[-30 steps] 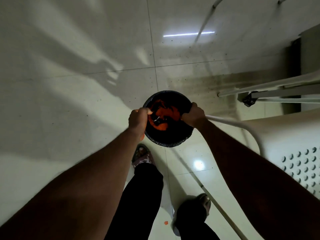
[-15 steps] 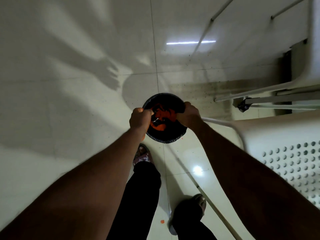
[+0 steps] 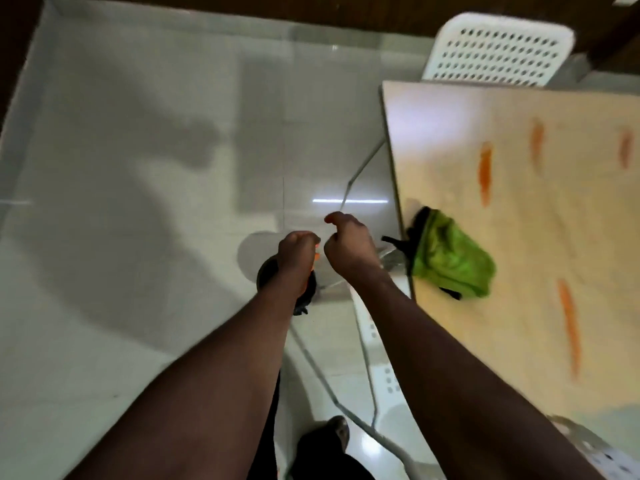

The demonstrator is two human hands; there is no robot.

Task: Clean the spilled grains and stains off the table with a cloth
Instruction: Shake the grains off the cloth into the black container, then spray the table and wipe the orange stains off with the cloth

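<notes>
Now both fists curled: left hand [image 3: 297, 252] pinches something orange, right hand [image 3: 349, 244] looks empty; green cloth [image 3: 450, 258] just right, on the orange-streaked surface [image 3: 519, 237].

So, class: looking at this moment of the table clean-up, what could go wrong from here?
1. The green cloth lies at the table edge, partly overhanging; a nudge might drop it.
2. Orange streaks are still on the table; wiping could smear them.
3. The left hand seems to hold orange bits above the dark bin; some could land on the floor.
</notes>
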